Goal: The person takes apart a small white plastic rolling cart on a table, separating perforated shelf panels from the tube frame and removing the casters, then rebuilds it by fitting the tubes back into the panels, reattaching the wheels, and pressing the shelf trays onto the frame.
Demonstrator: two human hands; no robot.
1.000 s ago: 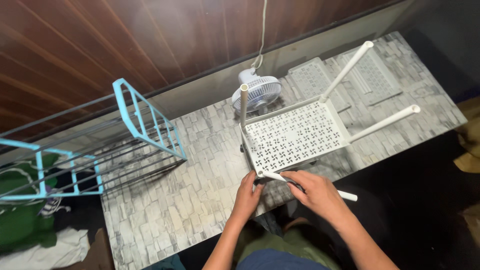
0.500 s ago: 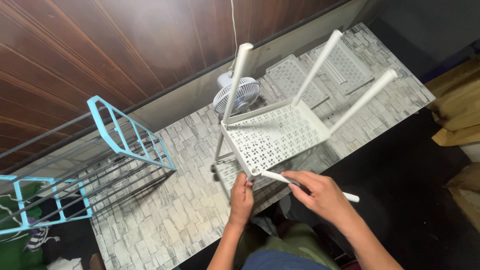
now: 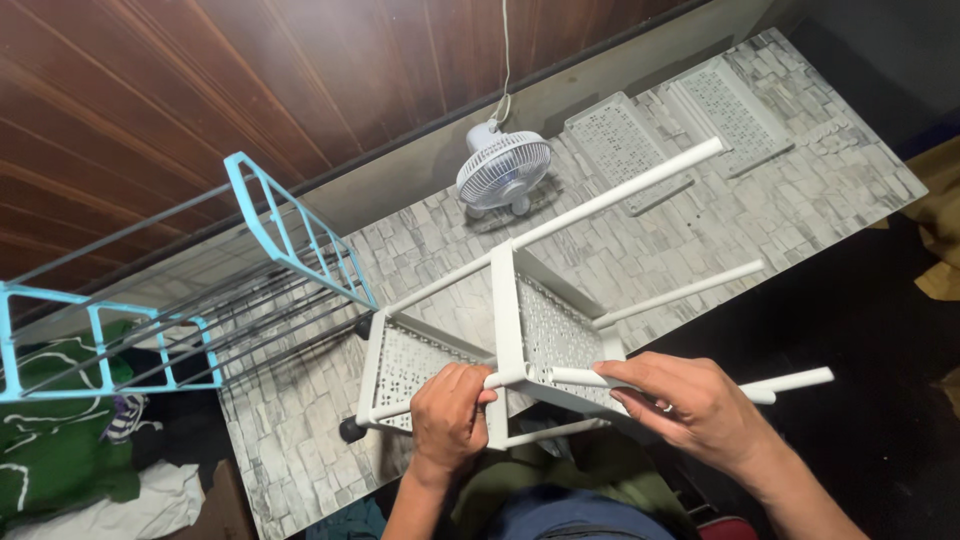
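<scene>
The left hand (image 3: pixel 447 417) has its grip closed on a white tube end at the corner of the white rack (image 3: pixel 520 350), knuckles toward the camera, so the fingertips are hidden behind the tube. The right hand (image 3: pixel 690 405) wraps its grip around a loose white pole (image 3: pixel 690 383) whose left end meets that same corner; whether the pole is seated in the joint cannot be made out, as the fingers cover part of it. The rack stands tipped on the stone-patterned table (image 3: pixel 700 230), with one perforated shelf upright and another lying flat to its left. Two more poles rise from it away from the hands. A small black wheel shows at the rack's lower left corner, half hidden. Beyond the rack, near the wall, stands a small white fan (image 3: pixel 503 171), its cord running out of the top edge. To the right of the fan lie two spare perforated shelves (image 3: pixel 670 135). Left of the rack, a blue wire frame (image 3: pixel 200 290) is cut off by the left edge.
</scene>
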